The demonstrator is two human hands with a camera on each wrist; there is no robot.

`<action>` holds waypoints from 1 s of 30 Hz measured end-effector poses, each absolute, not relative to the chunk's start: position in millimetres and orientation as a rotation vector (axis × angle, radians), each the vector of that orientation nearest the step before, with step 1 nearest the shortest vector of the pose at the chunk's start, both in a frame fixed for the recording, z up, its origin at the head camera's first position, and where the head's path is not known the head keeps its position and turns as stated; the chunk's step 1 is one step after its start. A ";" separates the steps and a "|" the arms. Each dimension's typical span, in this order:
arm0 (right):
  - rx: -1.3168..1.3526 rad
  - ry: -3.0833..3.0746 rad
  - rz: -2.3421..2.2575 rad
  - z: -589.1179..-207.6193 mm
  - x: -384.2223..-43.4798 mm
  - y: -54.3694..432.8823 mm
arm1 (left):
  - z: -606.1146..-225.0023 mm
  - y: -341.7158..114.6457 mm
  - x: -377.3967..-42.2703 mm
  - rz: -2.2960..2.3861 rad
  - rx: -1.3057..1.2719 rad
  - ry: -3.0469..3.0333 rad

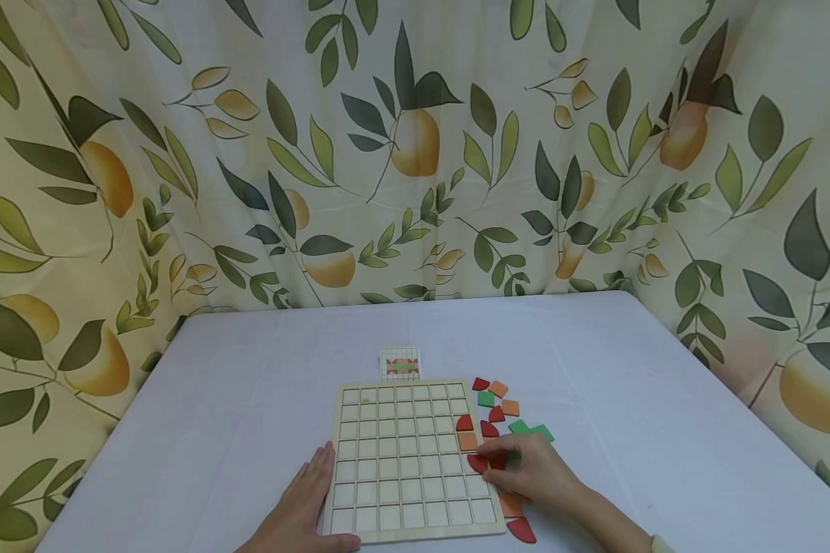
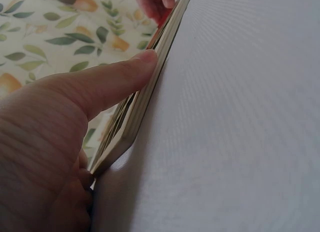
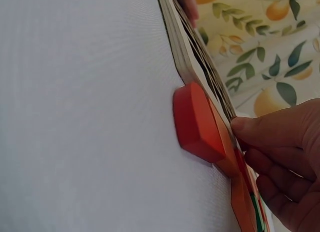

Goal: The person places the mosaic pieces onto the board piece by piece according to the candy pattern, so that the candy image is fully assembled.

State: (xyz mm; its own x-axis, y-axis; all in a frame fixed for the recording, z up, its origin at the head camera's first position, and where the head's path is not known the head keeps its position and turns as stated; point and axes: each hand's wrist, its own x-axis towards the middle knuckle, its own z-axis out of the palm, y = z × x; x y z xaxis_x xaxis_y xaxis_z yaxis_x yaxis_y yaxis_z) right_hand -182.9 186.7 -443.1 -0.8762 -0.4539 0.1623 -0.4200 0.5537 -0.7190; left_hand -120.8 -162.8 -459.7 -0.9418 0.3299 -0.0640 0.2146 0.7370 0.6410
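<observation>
A wooden grid board [image 1: 387, 491] lies on the table. My left hand [image 1: 300, 499] rests along its left edge with straight fingers, and the thumb [image 2: 125, 77] lies on the near edge. Over the board's right column, my right hand [image 1: 536, 468] pinches a red quarter-circle tile [image 1: 477, 464] between thumb and forefinger. Just above that tile, an orange square tile [image 1: 466, 441] and another red quarter-circle tile [image 1: 464, 423] sit in cells of the same column. The right hand partly covers some loose tiles beside the board.
Loose red, orange and green tiles [image 1: 486, 399] lie along the board's right side. One red tile [image 1: 522, 530] is near the front right corner. Behind the board lies a small pattern card [image 1: 401, 354]. A leaf-and-fruit printed curtain [image 1: 415, 230] hangs around the white table [image 1: 263, 369].
</observation>
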 end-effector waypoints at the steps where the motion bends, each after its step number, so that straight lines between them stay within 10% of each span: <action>1: -0.771 2.728 -1.253 -443.2 -182.9 186.5 | -459.8 -162.8 -120.8 0.986 0.437 2.765; 30: -0.716 2.663 -1.339 -443.8 -189.0 183.7 | -460.8 -163.7 -121.0 0.996 0.470 2.763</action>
